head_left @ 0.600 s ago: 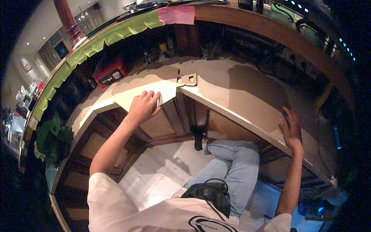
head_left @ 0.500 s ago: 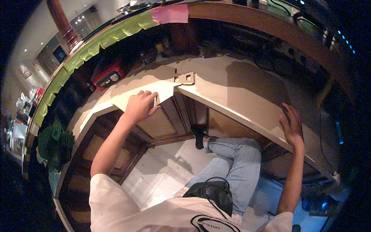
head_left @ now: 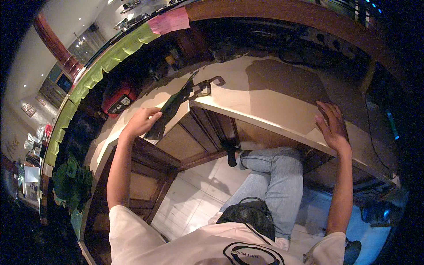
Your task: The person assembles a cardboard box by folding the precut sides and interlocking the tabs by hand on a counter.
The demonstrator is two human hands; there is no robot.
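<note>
On the far left, a green bundle (head_left: 70,185) is hanging by the side of the wooden counter, and a red box (head_left: 118,98) is sitting in the shadow on the lower shelf behind the pale worktop (head_left: 274,95).

The person's left hand (head_left: 140,122) is now closing around the lower end of a dark flat sheet (head_left: 170,109), thumb on one side and fingers on the other, and is lifting it so that it is tilting up from the worktop edge. A moment ago this hand was lying flat with spread fingers on a light sheet at the same corner, and no dark sheet was standing up there. So I am judging that the hand has just picked the sheet up, or turned it over, and that the sheet is now free from the surface. Its upper end is pointing toward a small metal bracket (head_left: 204,87), which is lying on the worktop just beside it; I cannot tell whether they are touching.

In the middle, under the worktop, the person's legs in blue jeans (head_left: 269,176) are crossing above the tiled floor (head_left: 185,194).

On the right, the right hand (head_left: 332,125) is resting open, fingers spread, palm down on the front edge of the worktop, holding nothing. It is staying in nearly the same place as before, as if steadying the body.
</note>
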